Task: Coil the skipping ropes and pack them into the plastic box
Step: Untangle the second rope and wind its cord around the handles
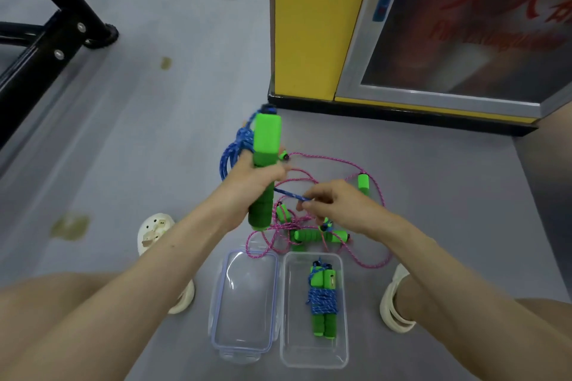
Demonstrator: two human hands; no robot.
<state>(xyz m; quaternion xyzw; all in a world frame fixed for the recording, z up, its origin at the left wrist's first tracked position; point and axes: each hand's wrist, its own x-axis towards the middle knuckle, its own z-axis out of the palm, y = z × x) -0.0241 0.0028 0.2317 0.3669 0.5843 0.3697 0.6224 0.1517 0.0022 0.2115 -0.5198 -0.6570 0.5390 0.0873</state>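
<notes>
Box (312, 349) on the floor (154, 148), a coiled rope (322, 300) lying inside it, lid (244, 318) just to its left. Behind both sprawl the loose ropes (305, 235), left hand (250, 178) and right hand (337, 204) above them with the held rope (266, 139), cabinet (309, 25) farther back at right.

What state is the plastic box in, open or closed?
Open. Its lid lies on the floor beside the box, and one coiled blue rope lies inside.

The left hand (252, 179) is held raised and curled round a green handle (265, 145); the right hand (337, 204) is held lower, with a blue rope (289, 193) pinched in it.
</notes>
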